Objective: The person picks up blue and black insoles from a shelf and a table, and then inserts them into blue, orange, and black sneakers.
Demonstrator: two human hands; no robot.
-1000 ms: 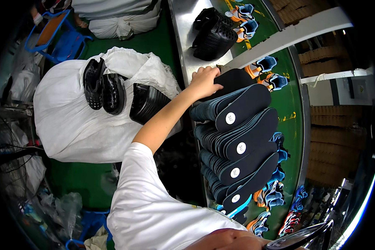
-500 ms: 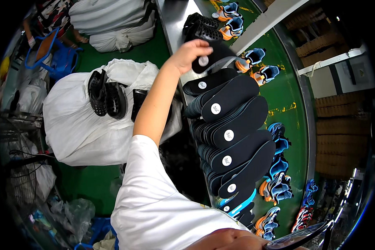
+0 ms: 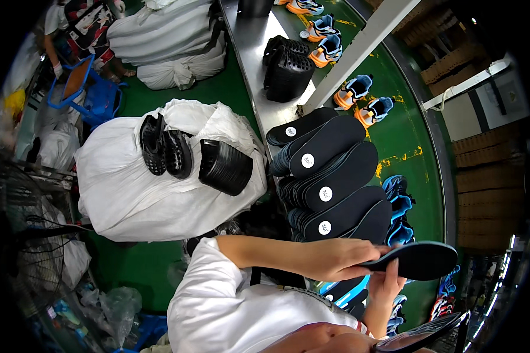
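Observation:
A single black insole [image 3: 423,261] is held out level at the lower right, between both my hands. My left hand [image 3: 350,259], its arm stretched across from the left, pinches the insole's narrower end. Just below it, my right hand [image 3: 386,288] is closed on the same end from underneath. Several fanned stacks of black insoles [image 3: 343,150] with round white labels lie in a row along the bench, left of and beyond the held one. My left forearm hides part of the nearer stacks.
Black ribbed stacks [image 3: 288,73] stand farther along the metal bench [image 3: 241,35]. A white sack [image 3: 135,206] on the left bears more black pieces [image 3: 225,167]. Blue-and-orange shoes [image 3: 374,110] line the green surface beyond a white post [image 3: 359,53]. Another person [image 3: 88,29] is at the far left.
My left hand has come from the far end of the stacks toward my body with a black insole. My right hand has come into view and grips it too.

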